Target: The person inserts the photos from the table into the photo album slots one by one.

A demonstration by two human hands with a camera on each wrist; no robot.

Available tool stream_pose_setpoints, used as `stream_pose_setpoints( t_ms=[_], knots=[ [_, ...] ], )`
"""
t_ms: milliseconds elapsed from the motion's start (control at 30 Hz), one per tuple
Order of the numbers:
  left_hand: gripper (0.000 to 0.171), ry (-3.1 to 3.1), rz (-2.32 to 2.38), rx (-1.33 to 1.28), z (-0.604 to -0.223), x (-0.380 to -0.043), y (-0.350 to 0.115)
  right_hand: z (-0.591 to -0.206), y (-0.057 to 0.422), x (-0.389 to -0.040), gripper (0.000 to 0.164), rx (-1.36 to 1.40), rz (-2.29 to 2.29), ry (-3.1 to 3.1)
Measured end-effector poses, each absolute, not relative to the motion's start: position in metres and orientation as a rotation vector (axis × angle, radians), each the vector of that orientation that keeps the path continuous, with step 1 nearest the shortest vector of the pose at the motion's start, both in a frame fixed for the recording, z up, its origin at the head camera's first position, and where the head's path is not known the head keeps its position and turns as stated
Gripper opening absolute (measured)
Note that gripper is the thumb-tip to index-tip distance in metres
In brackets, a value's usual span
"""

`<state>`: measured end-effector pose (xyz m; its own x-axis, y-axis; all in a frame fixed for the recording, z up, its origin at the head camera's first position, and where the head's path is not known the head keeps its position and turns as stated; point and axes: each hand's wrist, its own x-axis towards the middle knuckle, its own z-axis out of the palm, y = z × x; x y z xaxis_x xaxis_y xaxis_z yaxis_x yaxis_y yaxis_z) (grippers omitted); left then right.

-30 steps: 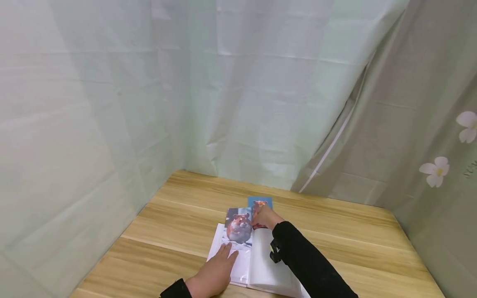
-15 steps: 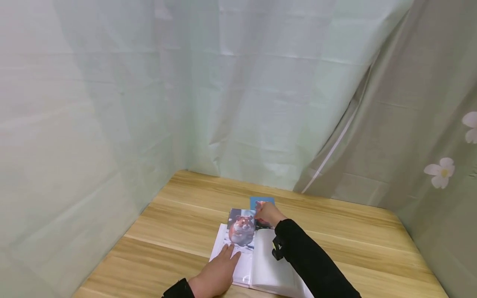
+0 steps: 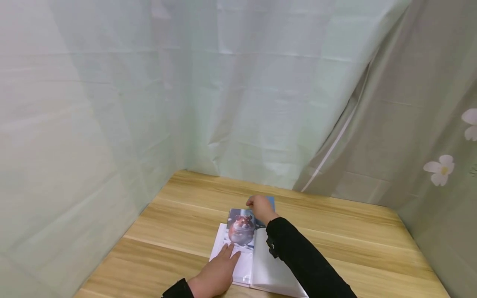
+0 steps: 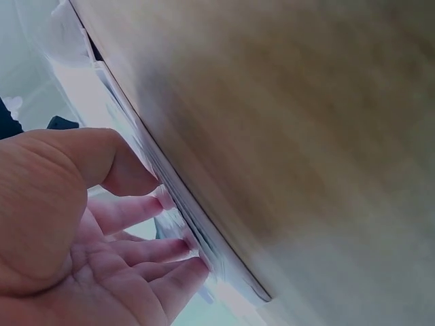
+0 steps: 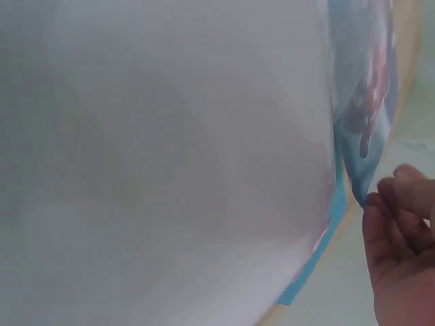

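Observation:
An album point(image 3: 244, 267) with clear sleeves lies spread on the table. On its left page a hamster photo point(image 3: 241, 229) sits with its upper part sticking out past the page's far edge. My left hand point(image 3: 216, 271) rests on that page, fingertips at the photo's lower edge; the left wrist view has its fingers stretched along the album's side. At the photo's upper right corner, my right hand point(image 5: 401, 238) pinches the tip between thumb and fingers. Under this hand lies a second, blue-edged photo point(image 3: 271, 202), mostly covered by it in the head view.
A raised, curving white page point(image 3: 268, 265) forms the album's right side and fills much of the right wrist view. Wooden table point(image 3: 335, 248) surrounds the album. Pale curtains point(image 3: 261, 103) hang along the table's back and sides.
My right hand has moved from the blue-edged photo's middle up and left to the hamster photo's upper corner. The left hand stays on the page.

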<state>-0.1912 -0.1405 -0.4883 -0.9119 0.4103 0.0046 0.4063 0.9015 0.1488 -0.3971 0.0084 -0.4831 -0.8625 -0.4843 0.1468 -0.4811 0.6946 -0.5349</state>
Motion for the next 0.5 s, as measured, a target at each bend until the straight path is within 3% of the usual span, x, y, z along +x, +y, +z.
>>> stream_pose_setpoints(
  t_ms=[500],
  knots=[
    [0.058, 3.052, 0.259, 0.687, -0.4913, -0.1906, -0.1392, -0.4831, 0.0080, -0.3978, 0.033, -0.860, -0.715, 2.786]
  ],
)
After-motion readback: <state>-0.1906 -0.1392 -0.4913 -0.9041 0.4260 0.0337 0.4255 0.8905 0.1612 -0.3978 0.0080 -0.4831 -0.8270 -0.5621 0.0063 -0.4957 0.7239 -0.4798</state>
